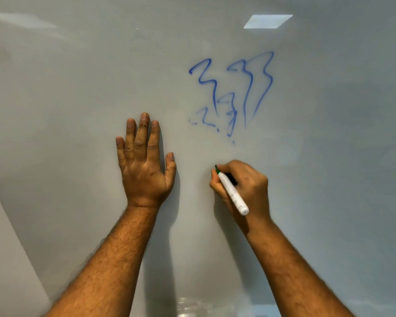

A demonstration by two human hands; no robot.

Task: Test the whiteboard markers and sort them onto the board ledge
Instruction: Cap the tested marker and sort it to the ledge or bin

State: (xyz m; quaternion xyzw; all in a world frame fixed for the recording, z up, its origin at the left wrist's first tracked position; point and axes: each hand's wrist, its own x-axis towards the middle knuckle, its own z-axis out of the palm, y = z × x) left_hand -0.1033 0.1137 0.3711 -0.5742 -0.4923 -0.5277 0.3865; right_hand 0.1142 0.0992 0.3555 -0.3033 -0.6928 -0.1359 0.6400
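The whiteboard (78, 88) is seen as a smooth, glossy surface; a ceiling light is mirrored in it above the blue scribbles (233, 92), whose ink looks thin and streaky, broken into dabs at the lower end. The marker (232, 193) below the scribbles has a smooth white plastic barrel, faintly scuffed, and a green tip.

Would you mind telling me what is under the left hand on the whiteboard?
The left hand lies flat, fingers straight, on bare whiteboard. No ink shows around its edges; the blue scribbles sit apart, up to its right. Whatever lies directly beneath the palm is covered and cannot be seen.
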